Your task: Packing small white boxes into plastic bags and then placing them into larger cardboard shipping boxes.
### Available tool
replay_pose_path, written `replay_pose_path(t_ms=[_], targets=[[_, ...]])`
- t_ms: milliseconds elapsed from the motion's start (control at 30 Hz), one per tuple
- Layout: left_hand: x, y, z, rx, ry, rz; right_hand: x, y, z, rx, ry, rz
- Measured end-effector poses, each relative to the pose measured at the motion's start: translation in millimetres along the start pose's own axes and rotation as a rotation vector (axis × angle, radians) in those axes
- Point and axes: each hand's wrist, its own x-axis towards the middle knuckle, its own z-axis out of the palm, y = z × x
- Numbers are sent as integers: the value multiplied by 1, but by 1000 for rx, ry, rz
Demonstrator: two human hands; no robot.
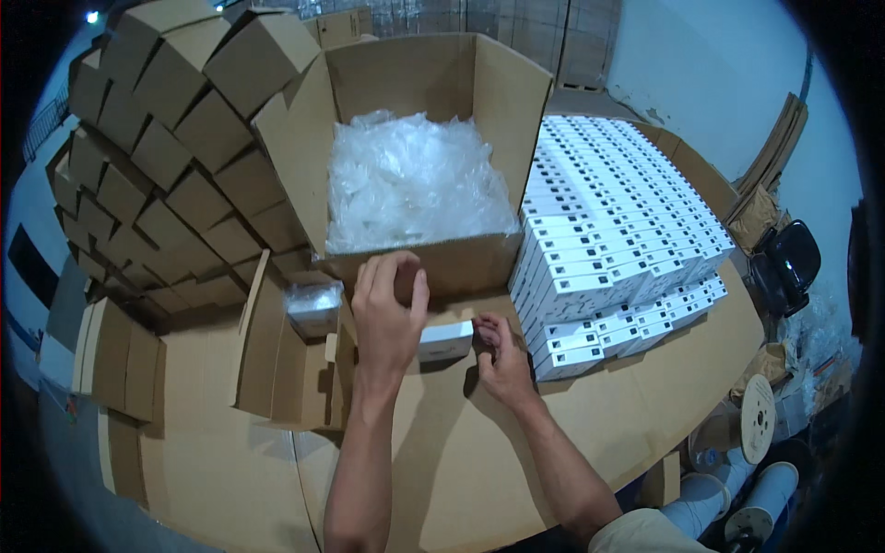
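Note:
A small white box (pixel 446 342) lies on the cardboard-covered table between my two hands. My left hand (pixel 389 309) is raised just left of it, by the front wall of the large carton, with thumb and fingers bent and apart; nothing shows in it. At the box's right end is my right hand (pixel 503 355), its fingers curved and spread from the thumb; whether they touch the box I cannot tell. The large open carton (pixel 419 269) stands behind, filled with clear plastic bags (pixel 415 180). Left of my left hand, an open brown carton (pixel 300 382) holds a plastic-wrapped item (pixel 315 307).
Many white boxes (pixel 599 276) are stacked in rows at the right. Brown cartons (pixel 175 157) pile high at the far left, and more cartons (pixel 118 359) stand at the left edge. Spools (pixel 758 419) and a black chair (pixel 791 267) are beyond the table's right side.

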Motion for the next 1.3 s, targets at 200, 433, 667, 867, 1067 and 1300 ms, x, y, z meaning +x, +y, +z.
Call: replay_pose_path(t_ms=[200, 433, 667, 867, 1067, 1300], targets=[[67, -40, 38, 313, -64, 155, -1, -8, 0, -21, 73, -53], [96, -40, 40, 211, -212, 80, -1, -7, 0, -58, 75, -40], [100, -19, 10, 32, -70, 46, -2, -9, 2, -76, 4, -20], [84, 16, -23, -78, 47, 58, -4, -10, 0, -61, 37, -46], [35, 52, -54, -265, 56, -69, -15, -9, -1, -20, 48, -57], [-64, 34, -64, -412, -69, -200, -41, -3, 0, -27, 104, -120]])
